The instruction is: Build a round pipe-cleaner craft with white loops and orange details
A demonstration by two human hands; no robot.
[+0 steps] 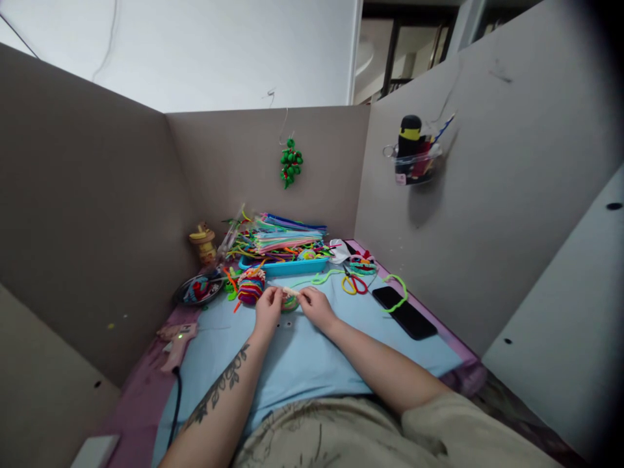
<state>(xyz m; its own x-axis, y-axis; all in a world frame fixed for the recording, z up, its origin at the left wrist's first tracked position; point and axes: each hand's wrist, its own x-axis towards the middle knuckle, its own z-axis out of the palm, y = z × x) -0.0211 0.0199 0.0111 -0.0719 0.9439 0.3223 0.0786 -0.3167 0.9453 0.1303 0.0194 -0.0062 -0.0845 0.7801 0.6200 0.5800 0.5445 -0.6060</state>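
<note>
- A thin, pale cream pipe cleaner [288,290] stretches level between both hands, just above the light blue counter [302,364].
- Left hand [268,309] pinches one end; right hand [314,307] pinches the other.
- A striped multicoloured bundle [251,286] lies just beside the left hand.

Bare forearms, left arm [221,383] with a dark leafy tattoo — beige, perhaps faintly printed, garment [341,435] below.
</note>
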